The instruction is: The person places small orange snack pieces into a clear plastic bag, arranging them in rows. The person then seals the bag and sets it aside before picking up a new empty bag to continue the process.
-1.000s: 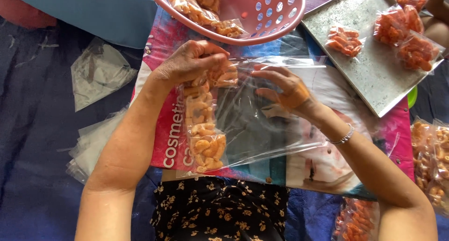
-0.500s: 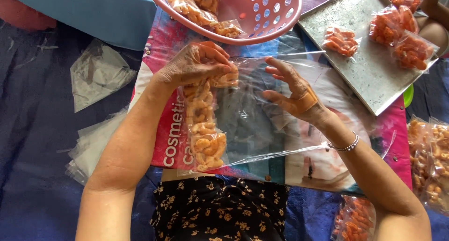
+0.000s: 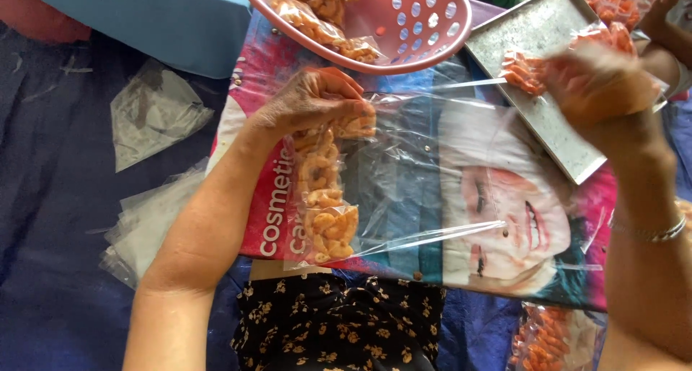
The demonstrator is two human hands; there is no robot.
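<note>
My left hand (image 3: 306, 101) pinches the top left corner of a large clear plastic bag (image 3: 411, 176), along with a strip of small packets of orange ring snacks (image 3: 324, 198) that hangs down inside its left side. My right hand (image 3: 598, 83) is blurred, raised over the metal tray (image 3: 533, 68) at the upper right, off the bag; whether it holds anything cannot be told. The bag lies spread over a printed poster (image 3: 497, 198) on my lap.
A pink perforated basket (image 3: 404, 25) with snack packets sits above the bag. The tray carries several orange snack packets (image 3: 522, 72). Empty clear bags (image 3: 151, 112) lie on the dark cloth at left. More packets (image 3: 540, 342) rest at lower right. Another person's arm (image 3: 667, 47) reaches in at upper right.
My right hand has left the bag's middle and swung up and right over the metal tray. My left hand stays gripping the bag's corner and the snack strip.
</note>
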